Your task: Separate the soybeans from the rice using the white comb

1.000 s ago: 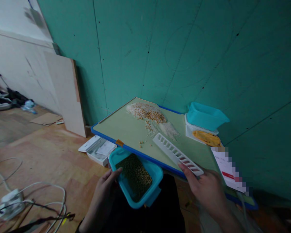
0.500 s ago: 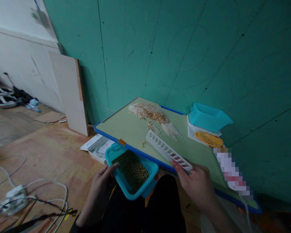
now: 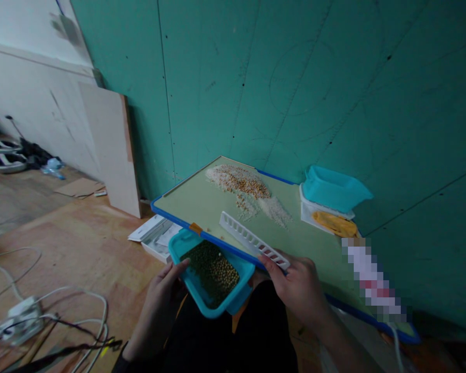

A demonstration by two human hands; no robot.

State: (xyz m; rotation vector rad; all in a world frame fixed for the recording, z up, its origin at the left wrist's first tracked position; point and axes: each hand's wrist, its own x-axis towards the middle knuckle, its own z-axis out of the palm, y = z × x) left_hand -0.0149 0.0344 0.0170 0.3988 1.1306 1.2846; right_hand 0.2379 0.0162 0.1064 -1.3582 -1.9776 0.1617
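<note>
My left hand (image 3: 169, 282) grips the left rim of a turquoise plastic container (image 3: 196, 305), held just below the table's near edge. Inside it are small dark green beans (image 3: 202, 261) and tan soybeans (image 3: 223, 274). My right hand (image 3: 291, 282) is closed around one end of a white slotted plastic strip (image 3: 252, 238), which lies slantwise over the near part of the table (image 3: 186, 199). Beyond the strip, white rice grains (image 3: 275, 211) and more soybeans (image 3: 250, 185) are heaped on the tabletop. A few loose soybeans lie by the near edge.
At the table's right end stand another turquoise container (image 3: 334, 186) over a white tray, an orange cloth-like item (image 3: 336, 224) and a pixelated object (image 3: 375, 280). A green wall (image 3: 225, 77) rises behind. Cables and a power strip (image 3: 27, 318) lie on the floor at left.
My right hand has drawn the slotted strip toward me and to the left, up to the near edge. Some loose soybeans have shifted to that edge. The left hand and container barely move.
</note>
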